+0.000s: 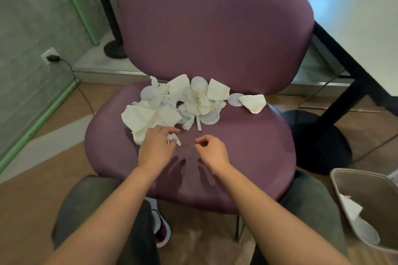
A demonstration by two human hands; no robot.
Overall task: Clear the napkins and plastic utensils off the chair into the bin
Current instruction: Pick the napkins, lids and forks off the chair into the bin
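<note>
Over on the far left a black charger is sitting in a wall socket, its cable trailing down to the wooden floor. The purple chair is filling the middle of the scene, and its seat is carrying a loose heap of crumpled white napkins mixed with round plastic lids and a white utensil handle poking out toward the front edge. The heap is lying toward the back of the seat, just below the backrest.

The person's left hand is reaching palm down over the near-left corner of the heap, touching the edge of the lowest napkin. Its grip is curling around a small white plastic fork, the tines showing just beside the fingers. The right hand is hovering over bare seat a little to the right, apart from the heap, with its grip loosely curled, thumb and forefinger nearly meeting and nothing visible between them. Both forearms are coming in from the bottom of the view, and the person's knees in grey trousers are showing on either side of the seat.

Further right, 1 folded napkin is lying on its own beside a lid, slightly apart from the main heap. Behind it a pale desk is standing on a black pedestal base. At the lower right the beige bin is sitting on the floor next to the chair, already holding some white paper and what looks like a lid.
</note>
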